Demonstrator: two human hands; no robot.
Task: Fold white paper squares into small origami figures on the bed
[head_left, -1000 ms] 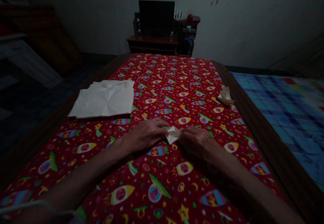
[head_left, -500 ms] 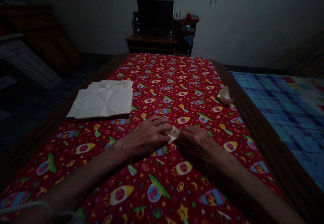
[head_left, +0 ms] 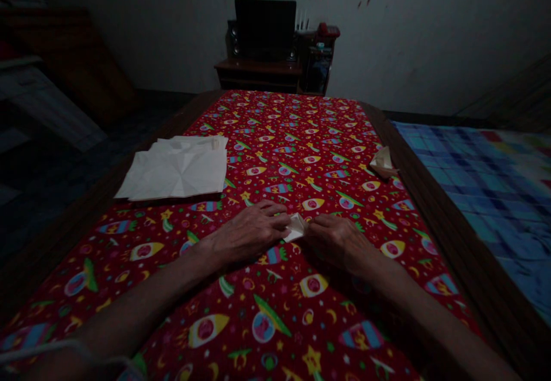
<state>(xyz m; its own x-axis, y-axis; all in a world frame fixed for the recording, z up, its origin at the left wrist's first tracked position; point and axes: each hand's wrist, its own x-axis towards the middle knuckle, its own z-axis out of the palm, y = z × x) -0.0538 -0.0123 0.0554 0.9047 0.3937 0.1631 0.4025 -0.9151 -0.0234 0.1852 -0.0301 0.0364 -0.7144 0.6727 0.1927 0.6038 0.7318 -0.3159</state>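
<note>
A small folded piece of white paper (head_left: 296, 228) lies low over the red patterned cloth, between my two hands. My left hand (head_left: 257, 226) grips its left side, fingers bent over the paper and partly covering it. On the other side my right hand (head_left: 336, 237) pinches the right edge, thumb and fingers pressed together. The paper shows slanted creases and a pointed top; its ends are hidden under my fingers. Further off to the right sits another folded paper shape (head_left: 383, 163), touched by neither hand.
A stack of creased white sheets (head_left: 176, 168) lies at the left of the table. The red cloth (head_left: 267, 306) with rockets covers the wooden table (head_left: 447, 243). Beyond its far end stand a desk (head_left: 258, 70) and a dark monitor (head_left: 266, 28). A blue checked sheet (head_left: 482, 191) spreads at right.
My left fingers have shifted slightly and draw closer together on the folded paper. My right hand keeps its pinch in nearly the same place. The view has moved a little.
</note>
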